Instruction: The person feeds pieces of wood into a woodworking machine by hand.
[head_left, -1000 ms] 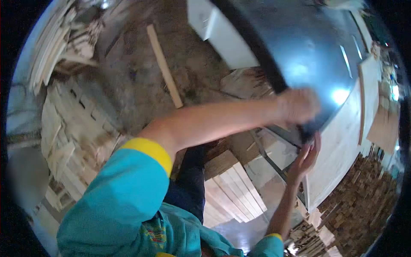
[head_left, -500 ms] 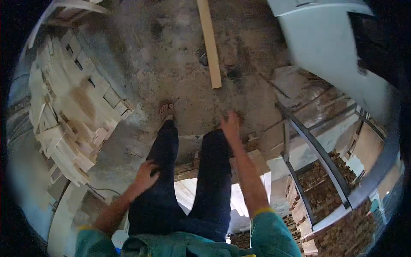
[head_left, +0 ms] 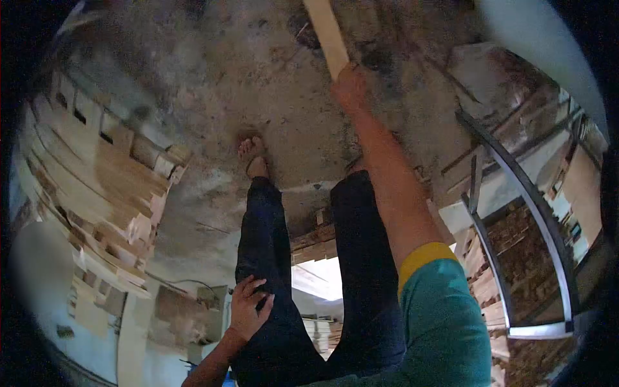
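Single head cam, wide fisheye. Looks steeply down and forward from above the wearer's dark trousers [head_left: 369, 271], near, out to the floor [head_left: 284, 116], far. Close range: left hand [head_left: 248, 311] near left, right hand [head_left: 350, 89] farther.

Right fingers [head_left: 352, 71] — now on plank [head_left: 327, 35] (near end)

Around you spreads a stained, grey-brown floor [head_left: 193, 84], dimly lit. To your left you have stacked pale boards [head_left: 106, 171]; to your right, a dark metal frame [head_left: 558, 258] with stacked brown wood pieces [head_left: 523, 258] showing through it. Below you, a white surface [head_left: 319, 280] glows brightly.
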`<action>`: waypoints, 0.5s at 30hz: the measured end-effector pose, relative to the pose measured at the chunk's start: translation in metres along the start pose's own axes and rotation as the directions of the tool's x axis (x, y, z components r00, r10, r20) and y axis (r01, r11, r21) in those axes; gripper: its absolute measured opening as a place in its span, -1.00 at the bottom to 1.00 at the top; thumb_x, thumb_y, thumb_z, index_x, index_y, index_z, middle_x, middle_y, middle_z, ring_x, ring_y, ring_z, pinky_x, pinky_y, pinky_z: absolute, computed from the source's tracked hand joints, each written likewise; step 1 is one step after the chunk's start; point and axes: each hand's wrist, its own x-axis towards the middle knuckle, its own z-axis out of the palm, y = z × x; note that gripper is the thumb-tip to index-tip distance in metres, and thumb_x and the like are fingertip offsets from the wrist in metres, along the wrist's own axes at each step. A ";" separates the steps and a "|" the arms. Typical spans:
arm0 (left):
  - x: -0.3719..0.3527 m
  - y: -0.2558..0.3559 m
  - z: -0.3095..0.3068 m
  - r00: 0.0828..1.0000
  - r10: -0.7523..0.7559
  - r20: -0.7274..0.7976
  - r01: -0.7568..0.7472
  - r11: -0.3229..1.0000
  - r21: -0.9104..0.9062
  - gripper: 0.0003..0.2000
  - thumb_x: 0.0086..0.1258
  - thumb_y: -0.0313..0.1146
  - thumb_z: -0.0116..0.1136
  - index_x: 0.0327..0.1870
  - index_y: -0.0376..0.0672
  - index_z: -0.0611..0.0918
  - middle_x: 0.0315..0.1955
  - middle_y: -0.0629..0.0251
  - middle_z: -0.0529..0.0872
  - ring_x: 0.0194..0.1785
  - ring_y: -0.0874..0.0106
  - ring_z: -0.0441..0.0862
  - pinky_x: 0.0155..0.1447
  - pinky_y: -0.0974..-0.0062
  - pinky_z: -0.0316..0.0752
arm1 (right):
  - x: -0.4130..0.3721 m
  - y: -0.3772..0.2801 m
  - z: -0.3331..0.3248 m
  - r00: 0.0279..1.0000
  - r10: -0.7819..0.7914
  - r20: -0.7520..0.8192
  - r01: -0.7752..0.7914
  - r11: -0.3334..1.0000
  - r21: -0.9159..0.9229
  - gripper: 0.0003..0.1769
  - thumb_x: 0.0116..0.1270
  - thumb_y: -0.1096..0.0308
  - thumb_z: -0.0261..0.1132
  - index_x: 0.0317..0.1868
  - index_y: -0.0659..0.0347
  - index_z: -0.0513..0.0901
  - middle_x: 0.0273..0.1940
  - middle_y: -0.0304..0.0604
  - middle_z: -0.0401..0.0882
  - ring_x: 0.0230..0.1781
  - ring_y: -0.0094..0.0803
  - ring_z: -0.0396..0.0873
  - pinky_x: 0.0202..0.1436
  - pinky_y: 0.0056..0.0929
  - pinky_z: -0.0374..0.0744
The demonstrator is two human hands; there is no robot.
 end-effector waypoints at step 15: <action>0.100 0.053 -0.120 0.964 -0.209 0.166 0.257 0.564 -0.785 -0.51 0.39 0.05 0.14 0.11 -0.19 0.50 -0.16 0.28 0.63 -0.13 0.36 0.59 -0.06 0.39 0.50 | -0.425 -0.016 -0.220 0.693 -0.445 0.567 -0.141 0.688 0.712 -0.49 0.18 0.01 0.35 -0.30 0.40 0.53 -0.42 -0.01 0.52 -0.36 -0.37 0.44 -0.28 -0.27 0.45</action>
